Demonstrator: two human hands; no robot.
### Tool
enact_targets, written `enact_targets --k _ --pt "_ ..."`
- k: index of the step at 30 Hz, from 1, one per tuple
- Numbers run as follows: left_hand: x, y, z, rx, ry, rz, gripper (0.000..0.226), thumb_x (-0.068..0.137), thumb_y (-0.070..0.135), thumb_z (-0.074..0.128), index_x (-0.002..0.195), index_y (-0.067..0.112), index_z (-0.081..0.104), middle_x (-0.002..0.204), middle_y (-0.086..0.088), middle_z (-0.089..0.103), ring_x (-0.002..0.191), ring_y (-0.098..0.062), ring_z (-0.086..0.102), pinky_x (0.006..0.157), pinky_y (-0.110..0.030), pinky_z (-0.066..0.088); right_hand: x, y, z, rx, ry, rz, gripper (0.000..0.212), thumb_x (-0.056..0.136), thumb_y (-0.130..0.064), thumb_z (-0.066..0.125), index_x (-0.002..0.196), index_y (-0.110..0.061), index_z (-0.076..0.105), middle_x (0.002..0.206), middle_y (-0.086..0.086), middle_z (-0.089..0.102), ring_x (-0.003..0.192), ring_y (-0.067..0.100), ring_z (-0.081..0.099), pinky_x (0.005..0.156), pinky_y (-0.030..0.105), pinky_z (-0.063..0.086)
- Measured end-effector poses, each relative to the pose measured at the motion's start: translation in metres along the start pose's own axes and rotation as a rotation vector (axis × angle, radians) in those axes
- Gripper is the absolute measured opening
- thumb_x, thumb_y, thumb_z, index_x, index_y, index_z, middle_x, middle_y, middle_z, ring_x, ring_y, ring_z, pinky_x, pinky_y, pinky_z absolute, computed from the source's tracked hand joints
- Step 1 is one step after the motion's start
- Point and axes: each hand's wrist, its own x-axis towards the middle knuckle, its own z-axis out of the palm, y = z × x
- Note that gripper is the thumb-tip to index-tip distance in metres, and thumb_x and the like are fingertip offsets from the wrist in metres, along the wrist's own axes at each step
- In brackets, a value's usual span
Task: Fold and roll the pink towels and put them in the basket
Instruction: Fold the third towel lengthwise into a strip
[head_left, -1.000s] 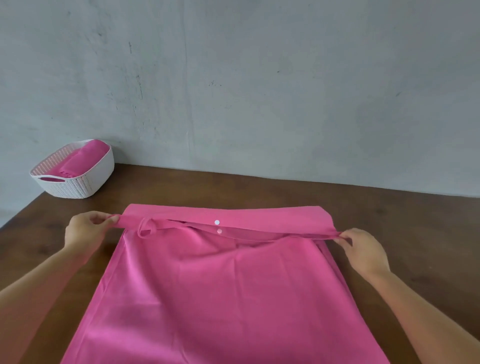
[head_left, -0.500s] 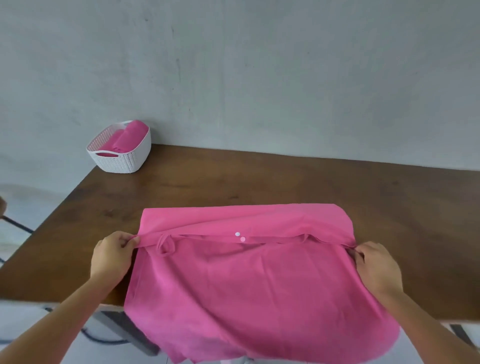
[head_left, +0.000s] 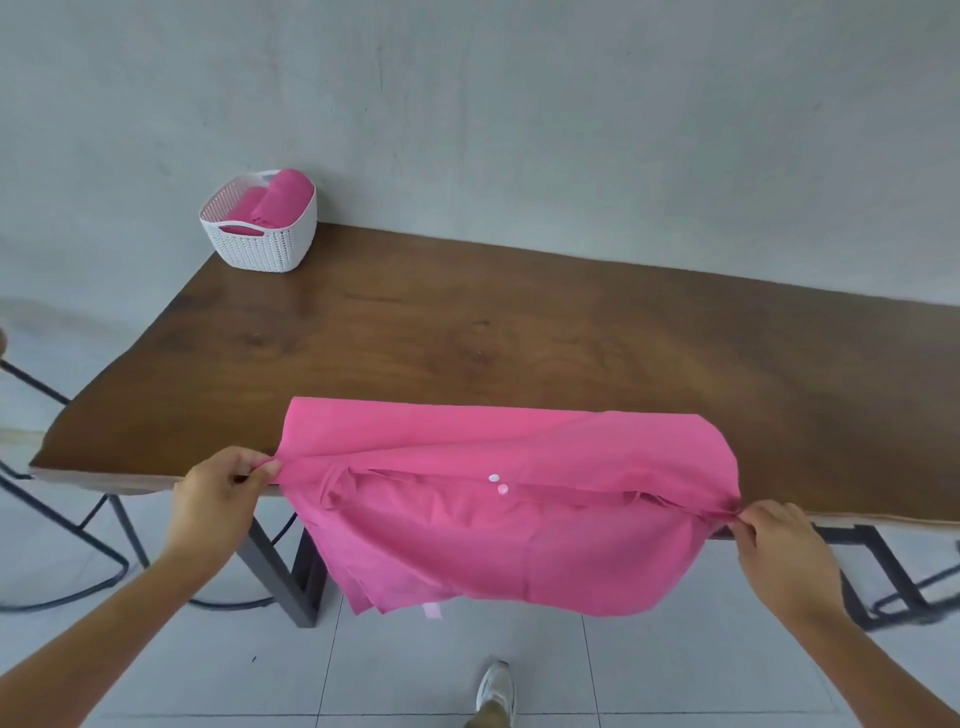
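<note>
While each hand, left hand (head_left: 215, 496) and right hand (head_left: 779, 551), pinches a corner, the pink towel (head_left: 498, 509) stretches left-right

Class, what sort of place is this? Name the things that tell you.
Probably a plain indoor room, not clearly a home or workshop: bare grey wall, tiled floor, and a wooden table with a white basket.

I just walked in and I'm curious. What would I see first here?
The bright pink towel jumps out first: it hangs over the near edge of the brown table, with the left hand and right hand pinching its two ends. Next comes the white basket at the table's far left corner, holding rolled pink towels.
</note>
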Motion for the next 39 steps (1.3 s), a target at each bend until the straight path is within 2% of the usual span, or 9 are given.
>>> enact_targets --k 4,8,12,17,22,27,31,36,39 --pt "-0.016 -0.018 -0.006 0.030 -0.067 -0.014 0.014 0.095 0.024 0.071 0.081 0.025 0.070 0.074 -0.001 0.069 0.073 -0.025 0.062 0.069 -0.037 0.048 -0.030 0.003 -0.005 -0.095 -0.022 -0.042 0.015 0.074 0.005 0.078 0.072 -0.008 0.072 0.072 0.005 0.066 0.071 0.031 0.059 0.056 0.038 0.050" --pt "-0.032 -0.038 -0.011 0.057 -0.061 -0.077 0.017 0.094 0.023 0.071 0.078 0.024 0.070 0.069 0.001 0.065 0.072 -0.023 0.058 0.066 -0.034 0.041 -0.052 0.004 0.000 -0.138 -0.099 -0.039 0.015 0.072 0.004 0.081 0.072 -0.009 0.073 0.069 0.003 0.065 0.069 0.030 0.060 0.052 0.034 0.046" --pt "-0.031 -0.045 -0.019 0.086 -0.077 -0.105 0.015 0.095 0.022 0.069 0.081 0.018 0.073 0.068 0.002 0.062 0.067 -0.019 0.053 0.061 -0.032 0.039 -0.049 0.006 -0.005 -0.098 -0.145 -0.019 0.033 0.069 0.010 0.079 0.058 -0.014 0.059 0.059 -0.007 0.048 0.061 0.022 0.050 0.049 0.029 0.040" --pt "-0.026 -0.051 -0.022 0.050 -0.048 -0.123 0.016 0.095 0.025 0.070 0.079 0.022 0.071 0.074 -0.007 0.066 0.070 -0.026 0.056 0.064 -0.036 0.043 -0.045 -0.007 -0.015 -0.064 -0.139 0.038 0.027 0.081 -0.003 0.076 0.061 -0.014 0.061 0.062 -0.009 0.047 0.063 0.021 0.050 0.052 0.030 0.037" --pt "-0.023 -0.046 -0.029 0.000 -0.061 -0.095 0.015 0.094 0.030 0.071 0.084 0.019 0.073 0.074 -0.008 0.067 0.070 -0.028 0.059 0.065 -0.036 0.045 -0.038 0.004 -0.011 -0.052 -0.117 0.030 0.021 0.088 -0.012 0.074 0.069 -0.014 0.068 0.067 -0.010 0.049 0.068 0.022 0.054 0.058 0.036 0.049" --pt "-0.027 -0.034 -0.032 -0.092 -0.079 -0.074 0.017 0.093 0.023 0.072 0.080 0.011 0.073 0.077 -0.012 0.070 0.079 -0.036 0.064 0.074 -0.039 0.046 -0.034 0.004 -0.014 0.084 -0.126 0.116 0.023 0.101 -0.023 0.054 0.084 -0.018 0.069 0.081 -0.008 0.057 0.083 0.027 0.061 0.069 0.041 0.051" --pt "-0.028 -0.020 -0.033 -0.163 -0.060 -0.059 0.010 0.093 0.016 0.072 0.084 0.013 0.074 0.088 -0.002 0.074 0.088 -0.018 0.066 0.084 -0.035 0.044 -0.027 -0.002 -0.023 0.303 -0.120 0.303 0.029 0.099 -0.023 0.059 0.074 -0.010 0.066 0.069 0.001 0.064 0.069 0.026 0.060 0.064 0.041 0.049" --pt "-0.020 -0.009 -0.028 -0.189 -0.012 -0.007 0.008 0.094 0.014 0.071 0.086 0.014 0.071 0.090 -0.003 0.072 0.089 -0.021 0.065 0.084 -0.031 0.046 -0.015 -0.009 -0.031 0.455 -0.077 0.402 0.019 0.099 -0.022 0.060 0.083 -0.016 0.068 0.076 0.002 0.068 0.075 0.026 0.063 0.066 0.039 0.045" --pt "-0.010 -0.003 -0.024 -0.172 0.033 0.022 0.010 0.095 0.013 0.069 0.085 0.015 0.069 0.086 -0.010 0.070 0.082 -0.031 0.064 0.075 -0.027 0.049 -0.007 -0.015 -0.033 0.484 -0.056 0.399 0.013 0.102 -0.020 0.052 0.096 -0.016 0.063 0.087 0.002 0.066 0.081 0.026 0.061 0.069 0.037 0.042"
